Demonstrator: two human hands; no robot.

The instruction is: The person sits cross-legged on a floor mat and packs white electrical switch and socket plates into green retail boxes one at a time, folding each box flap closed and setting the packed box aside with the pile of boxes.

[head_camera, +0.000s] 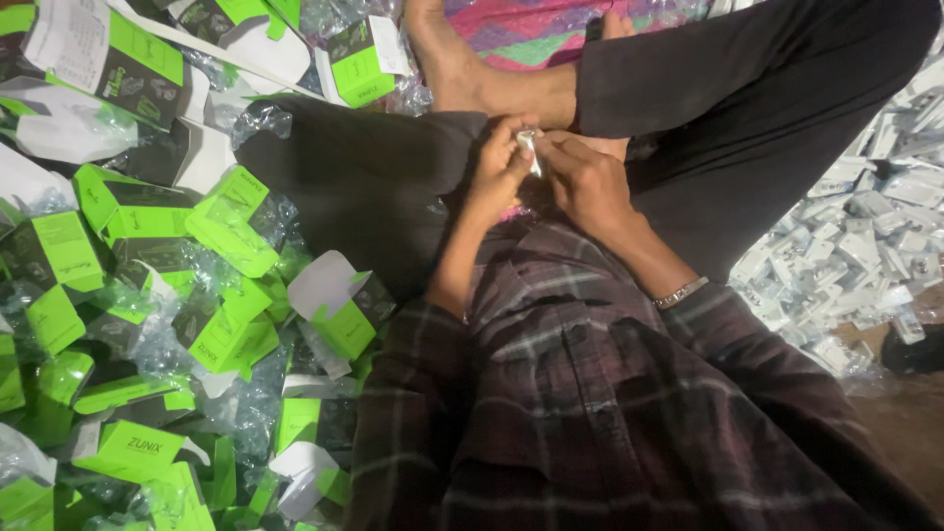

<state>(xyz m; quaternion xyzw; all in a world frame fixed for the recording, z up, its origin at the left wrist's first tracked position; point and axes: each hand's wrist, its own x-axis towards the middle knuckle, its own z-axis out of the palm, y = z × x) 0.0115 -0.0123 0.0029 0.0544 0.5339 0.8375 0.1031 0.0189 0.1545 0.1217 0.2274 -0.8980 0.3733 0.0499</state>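
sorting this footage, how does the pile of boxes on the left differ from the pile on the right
The green and black boxes on the left are bright, opened cartons with flaps up, mixed with clear plastic wrap; the white pieces on the right are pale, smaller and flatter. The left pile spreads much wider than the right one. Both lie loose and jumbled beside the seated person, whose left hand and right hand pinch one small white item.

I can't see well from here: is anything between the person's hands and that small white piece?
Nothing visible. The left hand and right hand both already pinch the white piece directly, above the lap.
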